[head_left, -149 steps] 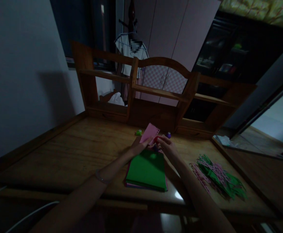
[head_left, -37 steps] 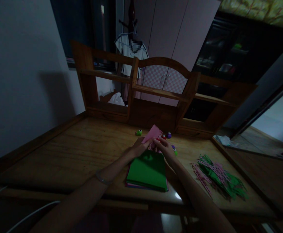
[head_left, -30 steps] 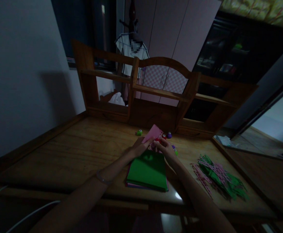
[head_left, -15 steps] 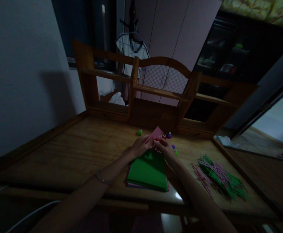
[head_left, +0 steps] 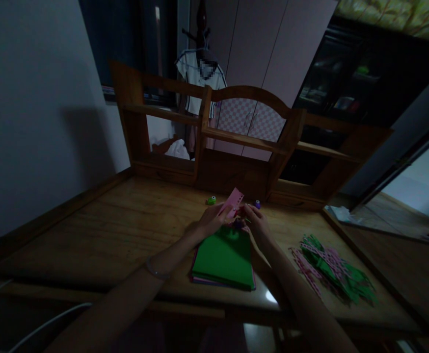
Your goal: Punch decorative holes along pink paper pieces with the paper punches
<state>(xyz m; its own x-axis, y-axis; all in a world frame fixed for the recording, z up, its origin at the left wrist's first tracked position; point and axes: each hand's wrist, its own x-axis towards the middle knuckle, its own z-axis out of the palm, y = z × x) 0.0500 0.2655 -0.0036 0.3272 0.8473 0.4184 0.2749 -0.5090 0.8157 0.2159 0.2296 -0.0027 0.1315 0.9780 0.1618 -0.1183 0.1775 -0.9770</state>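
My left hand [head_left: 210, 223] pinches a small pink paper sheet [head_left: 231, 201] with punched holes along its right edge, held tilted above the desk. My right hand [head_left: 257, 223] is closed at that same edge of the sheet, fingers curled around something small; the dim light hides what it is. Both hands hover just beyond a stack of coloured paper with a green sheet [head_left: 223, 256] on top.
Small craft punches lie behind the hands: a green one [head_left: 211, 200] and a purple one [head_left: 257, 204]. A heap of punched green and pink paper strips [head_left: 332, 268] lies at the right. A wooden shelf unit [head_left: 236, 142] stands at the back of the wooden desk [head_left: 107, 235].
My right hand moved up and slightly right along the pink sheet's edge, now covering the small punches seen beside it. The pink sheet tilted a little; my left hand stayed put.
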